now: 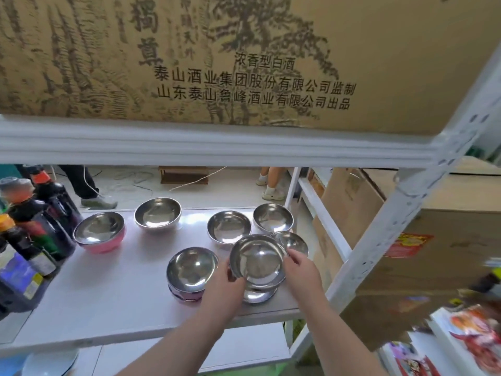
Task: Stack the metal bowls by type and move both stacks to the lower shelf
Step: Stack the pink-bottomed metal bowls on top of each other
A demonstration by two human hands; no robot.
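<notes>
Several metal bowls stand on the white shelf (pixel 108 294). Both my hands hold one plain steel bowl (pixel 257 260), tilted, just above another steel bowl (pixel 257 295) at the shelf's front right. My left hand (pixel 225 289) grips its left rim; my right hand (pixel 303 270) grips its right rim. Left of them is a short stack of pink-sided bowls (pixel 191 270). Two more pink-sided bowls sit further back, one at the left (pixel 99 230) and one behind it (pixel 157 214). Plain steel bowls (pixel 228 229) (pixel 273 219) stand at the back right, another (pixel 294 241) behind my right hand.
Dark sauce bottles (pixel 40 226) crowd the shelf's left end. A printed cardboard box (pixel 244 63) fills the shelf above. The white upright post (pixel 393 226) rises at the right, with boxes (pixel 433 253) beyond. A lower shelf (pixel 244 348) shows beneath. People's feet stand on the floor behind.
</notes>
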